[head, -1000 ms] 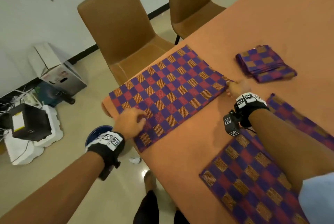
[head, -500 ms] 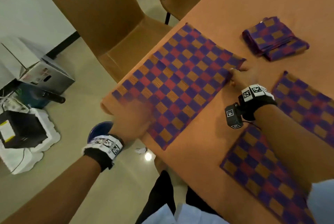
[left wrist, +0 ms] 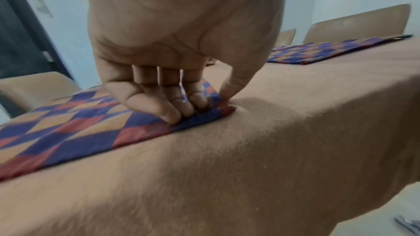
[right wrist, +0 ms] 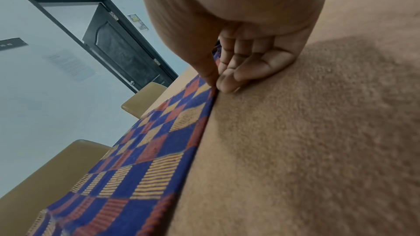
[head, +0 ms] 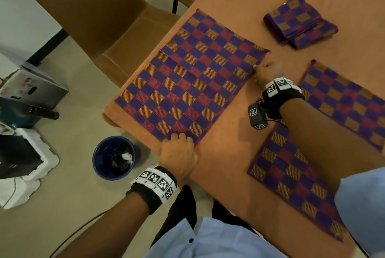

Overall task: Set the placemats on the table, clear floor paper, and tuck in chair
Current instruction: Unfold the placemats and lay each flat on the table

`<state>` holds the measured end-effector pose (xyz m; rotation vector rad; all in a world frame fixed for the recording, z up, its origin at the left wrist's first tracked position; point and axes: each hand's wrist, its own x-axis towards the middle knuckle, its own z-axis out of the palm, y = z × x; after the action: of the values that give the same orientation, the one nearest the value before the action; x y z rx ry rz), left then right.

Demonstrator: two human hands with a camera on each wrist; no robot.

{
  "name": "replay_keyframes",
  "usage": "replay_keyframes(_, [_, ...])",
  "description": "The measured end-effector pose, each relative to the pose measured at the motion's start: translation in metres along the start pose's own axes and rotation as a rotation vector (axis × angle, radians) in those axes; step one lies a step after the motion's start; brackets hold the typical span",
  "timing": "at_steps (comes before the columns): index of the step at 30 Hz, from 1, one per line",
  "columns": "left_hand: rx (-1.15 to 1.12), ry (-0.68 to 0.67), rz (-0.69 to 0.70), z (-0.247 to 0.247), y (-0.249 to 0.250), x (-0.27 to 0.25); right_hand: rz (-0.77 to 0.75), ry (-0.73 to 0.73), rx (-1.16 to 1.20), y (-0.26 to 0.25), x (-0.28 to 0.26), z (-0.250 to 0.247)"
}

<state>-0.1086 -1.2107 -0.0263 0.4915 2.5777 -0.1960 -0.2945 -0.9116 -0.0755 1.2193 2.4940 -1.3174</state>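
3 placemats (head: 291, 176) lie flat on the table (head: 229, 153), with 1 folded stack (head: 300, 22) beyond, and my 2 hands each pinch the corner placemat (head: 187, 82) beside 2 chairs (head: 93, 18): left hand (head: 179, 155) at its near corner, right hand (head: 268, 70) at its far edge.

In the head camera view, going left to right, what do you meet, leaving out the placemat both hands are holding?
Cardboard box → blue bin → left hand → right hand → far-right placemat
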Motion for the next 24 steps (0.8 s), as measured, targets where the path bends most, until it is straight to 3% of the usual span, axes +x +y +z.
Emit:
replay_keyframes(10, [0.098,-0.076,0.037,-0.012,0.021,0.0,-0.025,0.027,0.02,0.0,0.016,-0.001])
replay_keyframes(13, [0.032,-0.084,0.022,-0.015,0.022,0.003,-0.003,0.012,0.017,-0.005,0.006,-0.009])
replay_keyframes(16, [-0.107,0.003,0.052,-0.026,0.022,0.013,-0.035,-0.044,0.0,0.008,0.016,-0.017])
replay_keyframes(19, [-0.262,0.061,0.085,-0.043,0.03,0.036,-0.012,-0.024,0.02,0.025,0.034,-0.035])
replay_keyframes(24, [-0.183,0.132,0.165,-0.076,0.062,0.111,-0.131,-0.01,-0.104,0.019,0.029,-0.087])
